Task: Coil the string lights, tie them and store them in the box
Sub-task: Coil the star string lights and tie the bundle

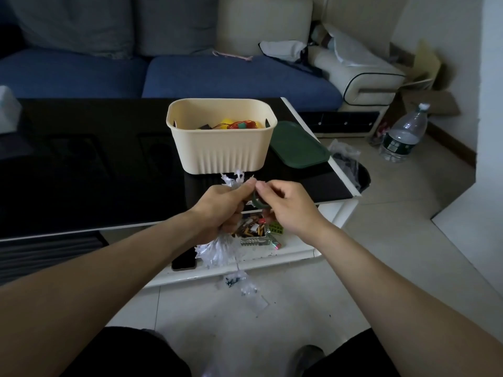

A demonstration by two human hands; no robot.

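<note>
My left hand (223, 210) grips a coiled bundle of clear, frosty string lights (217, 251); bits stick out above the fist near the box and a loose tail hangs below toward the floor. My right hand (285, 205) pinches a dark green tie strap (257, 202) looped beside the bundle, right against my left thumb. The cream ribbed plastic box (221, 148) stands on the black table just beyond my hands; inside it lie a red wire coil and yellow items.
A green lid (298, 148) lies right of the box on the black table (95, 172). A lower white shelf (272, 257) holds a phone, an ashtray and small clutter. A bin and a water bottle (402, 134) stand on the floor at right. The blue sofa is behind.
</note>
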